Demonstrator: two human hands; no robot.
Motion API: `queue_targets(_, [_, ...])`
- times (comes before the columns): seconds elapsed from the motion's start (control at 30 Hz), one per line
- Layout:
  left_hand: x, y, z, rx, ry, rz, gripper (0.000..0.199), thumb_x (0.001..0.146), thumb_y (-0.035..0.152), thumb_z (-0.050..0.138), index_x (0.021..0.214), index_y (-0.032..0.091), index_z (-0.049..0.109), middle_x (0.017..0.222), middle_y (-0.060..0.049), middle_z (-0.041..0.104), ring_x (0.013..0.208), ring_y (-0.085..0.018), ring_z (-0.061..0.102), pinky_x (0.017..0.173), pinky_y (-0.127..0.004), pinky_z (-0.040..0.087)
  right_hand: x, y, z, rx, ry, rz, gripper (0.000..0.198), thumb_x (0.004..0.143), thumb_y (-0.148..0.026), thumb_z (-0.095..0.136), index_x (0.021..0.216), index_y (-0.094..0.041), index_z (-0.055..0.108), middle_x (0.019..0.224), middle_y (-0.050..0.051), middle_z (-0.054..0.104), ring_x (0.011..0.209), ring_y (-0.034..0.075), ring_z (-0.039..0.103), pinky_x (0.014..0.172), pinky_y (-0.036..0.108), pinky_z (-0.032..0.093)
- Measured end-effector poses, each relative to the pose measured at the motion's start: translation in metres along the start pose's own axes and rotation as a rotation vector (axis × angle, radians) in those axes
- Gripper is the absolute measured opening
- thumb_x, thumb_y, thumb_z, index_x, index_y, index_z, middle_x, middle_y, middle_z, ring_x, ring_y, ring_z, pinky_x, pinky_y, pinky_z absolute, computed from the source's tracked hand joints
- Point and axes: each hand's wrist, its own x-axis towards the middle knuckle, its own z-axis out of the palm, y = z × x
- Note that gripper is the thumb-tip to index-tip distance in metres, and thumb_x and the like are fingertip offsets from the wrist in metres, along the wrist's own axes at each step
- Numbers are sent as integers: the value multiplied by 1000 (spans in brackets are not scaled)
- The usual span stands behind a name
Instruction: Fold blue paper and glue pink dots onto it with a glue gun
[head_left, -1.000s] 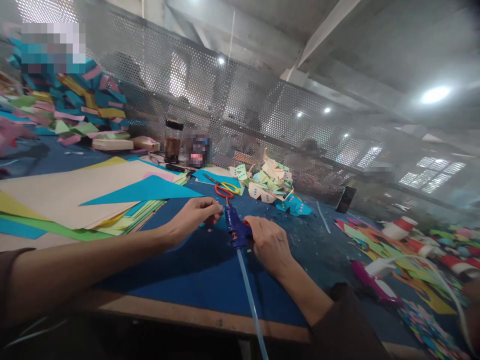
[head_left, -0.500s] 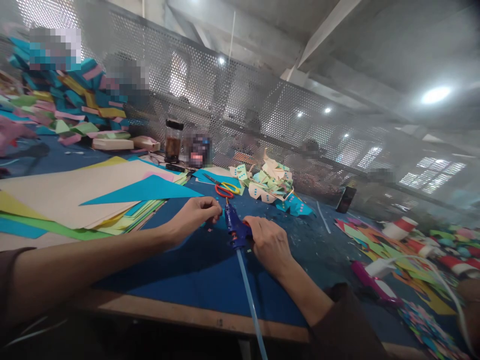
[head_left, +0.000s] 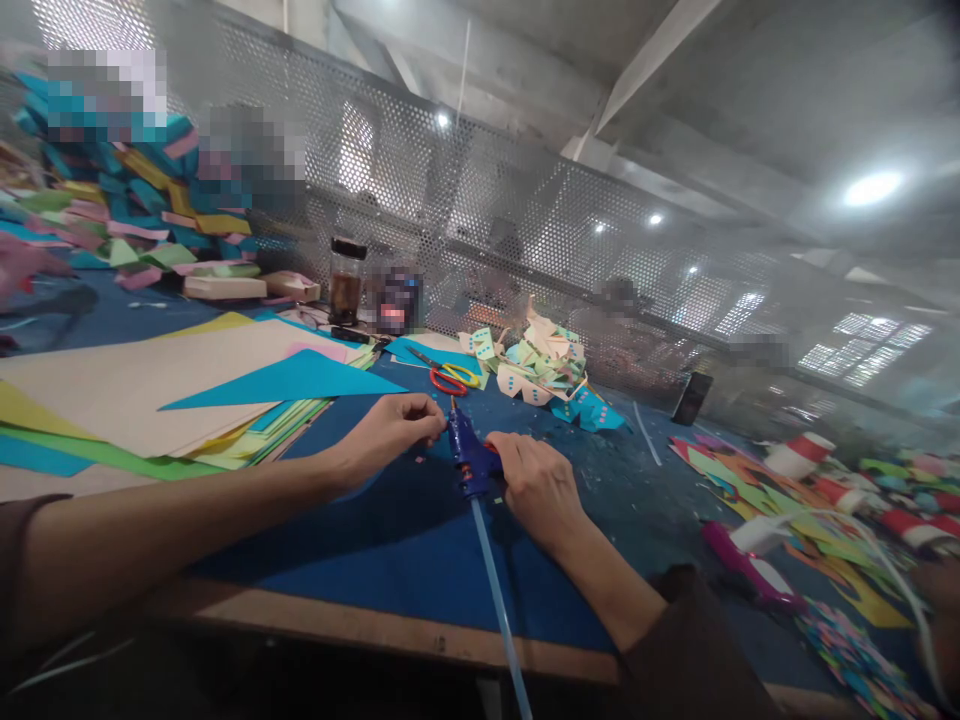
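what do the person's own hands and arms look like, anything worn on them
Both the left hand and right hand are ungloved. Forearms are bare below dark brownish sleeves, the left sleeve and right sleeve. No watch or bracelet shows.

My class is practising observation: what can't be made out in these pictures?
- Head view, bare left hand: whether it pinches anything; the curled hand itself hides this.
- Head view, blue plastic glue gun: most of its grip, behind the bare right hand.
- Head view, translucent glue stick: its lower end, cut off by the bottom edge.
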Motion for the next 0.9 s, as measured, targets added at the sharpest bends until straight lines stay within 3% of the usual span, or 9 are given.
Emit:
queue_targets(0.23, [2, -1, -1, -12, 28, -20, 11, 76, 27, 63, 70, 18, 59, 65, 2, 54, 65, -15, 52, 57, -27, 47, 0, 0, -2, 13, 36, -2, 21, 99, -12, 45, 112, -16, 61, 86, 5, 69, 75, 21, 61, 70, 32, 40])
queue_targets(0.57, [-1, 2, -1, -36, 33, -63, 20, 80, 37, 63, 75, 18, 61, 71, 1, 58, 70, -15, 56, 64, -28, 46, 1, 0, -1, 31, 16, 13, 25, 95, -8, 46, 113, -17, 61, 90, 6, 71, 79, 20, 63, 72, 32, 42])
queue_targets(0.9, [-1, 1, -2, 15, 23, 14, 9, 76, 25, 61, 70, 18, 61, 66, 1, 56, 66, -15, 52, 58, -27, 45, -1, 0, 0, 66, -5, 34, 23, 94, -10, 50, 113, -17, 61, 95, 6, 72, 81, 21, 65, 74, 32, 43])
